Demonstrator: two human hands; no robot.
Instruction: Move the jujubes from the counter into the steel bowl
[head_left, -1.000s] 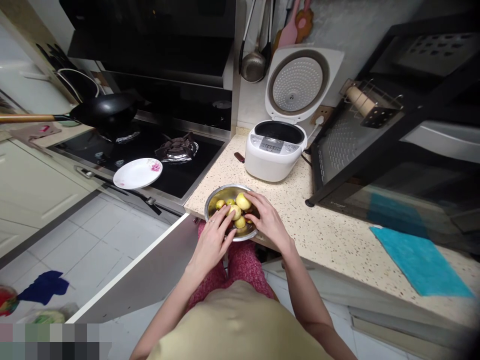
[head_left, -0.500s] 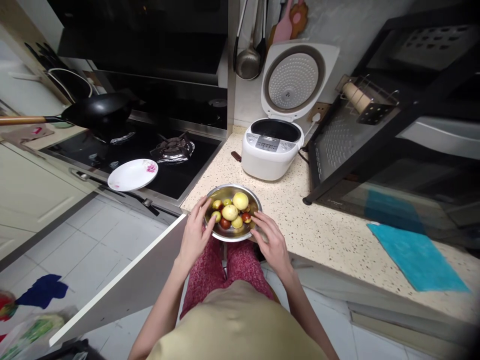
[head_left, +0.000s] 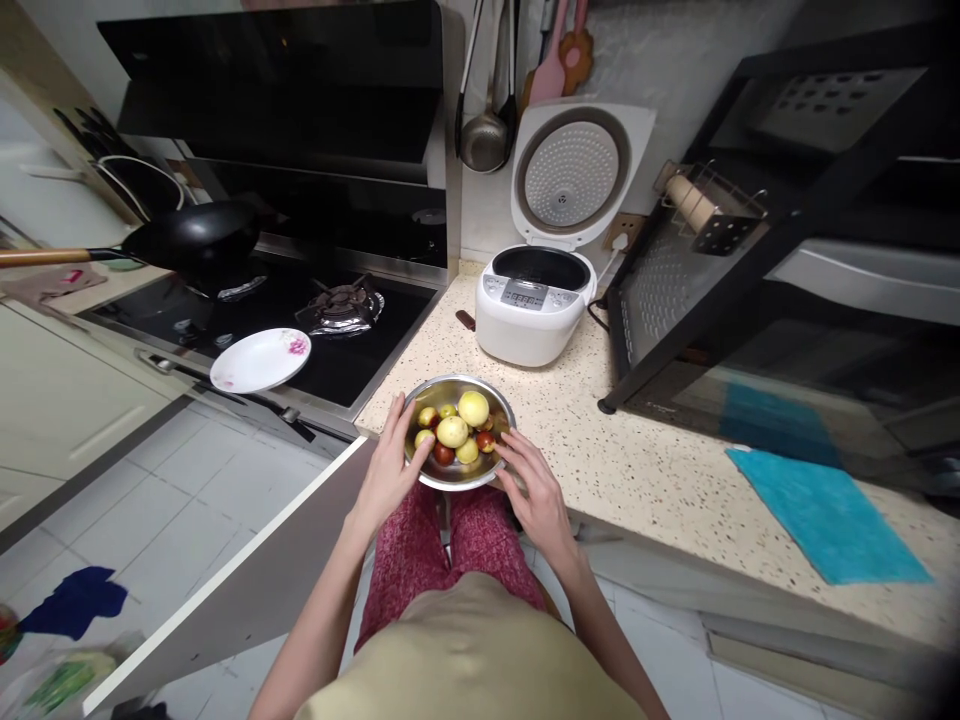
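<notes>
Find the bowl point(head_left: 463, 485) at the near edge of the counter point(head_left: 577, 440), directly before the body, with the cooker point(head_left: 525, 335) at one o'clock from it and the plate point(head_left: 251, 362) between nine and ten. See the near rim over the legs, beyond the counter's edge; unable to tell from here how much weight rests on stone and how much on fingers.

Note the left hand point(head_left: 386, 470) gripping the rim at nine o'clock, thumb over the inside close to the fruit point(head_left: 452, 432), fingers along the outer wall. Note the right hand point(head_left: 536, 490) loosely curved over the rim at three to four o'clock, fingertips inward, thumb low; cannot tell how firmly.

Expect a stiff, thin metal shell, probably light in itself and made moderately heavy by the load. Expect smooth walls, slick if wet. Treat the fruit as firm, round and ready to roll, likely bruised by a hard squeeze. Best hold at three and nine o'clock, thumbs on the lip and fingers spread beneath the flare; avoid pinching at six alone, with tipping likely there. Keep level, to spare a slide toward the low side.
</notes>
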